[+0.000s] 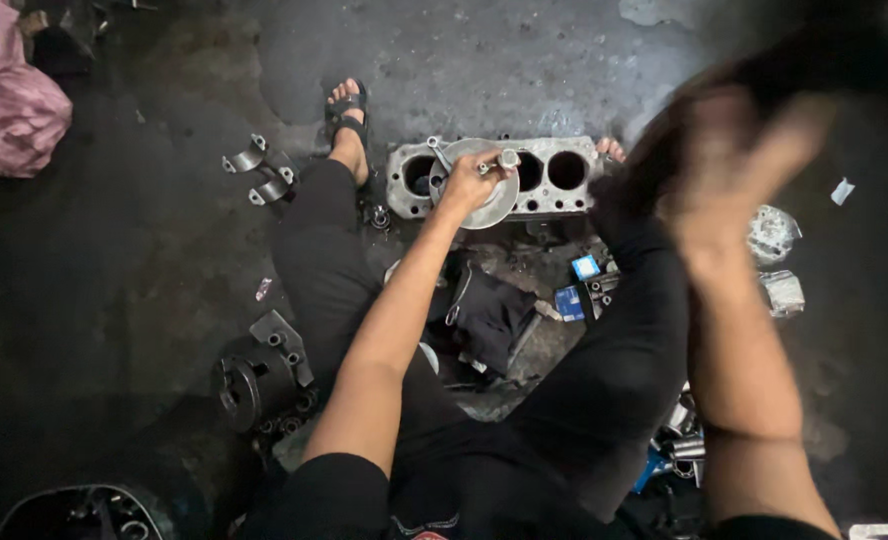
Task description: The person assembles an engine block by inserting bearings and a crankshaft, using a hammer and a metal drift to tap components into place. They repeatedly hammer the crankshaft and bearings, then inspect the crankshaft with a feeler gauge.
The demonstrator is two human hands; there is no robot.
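I sit on a dark concrete floor with a grey metal engine block (pixel 574 200) lying between my feet, its round cylinder bores facing up. My left hand (pixel 467 180) is closed on a metal tool with a short handle (pixel 496 163), held over a shiny round disc-like part (pixel 499 205) that rests on the block's left bores. My right hand (pixel 739 175) is raised close to the camera, blurred, fingers spread, holding nothing that I can see.
Curved metal bearing caps (pixel 261 172) lie at the left of my sandalled foot (pixel 348 118). A dark round metal part (pixel 254 388) sits by my left thigh. Small blue boxes (pixel 576 290), wrapped parts (pixel 776 262), a dark rag (pixel 492 312) and a pink bag (pixel 9 105) lie around.
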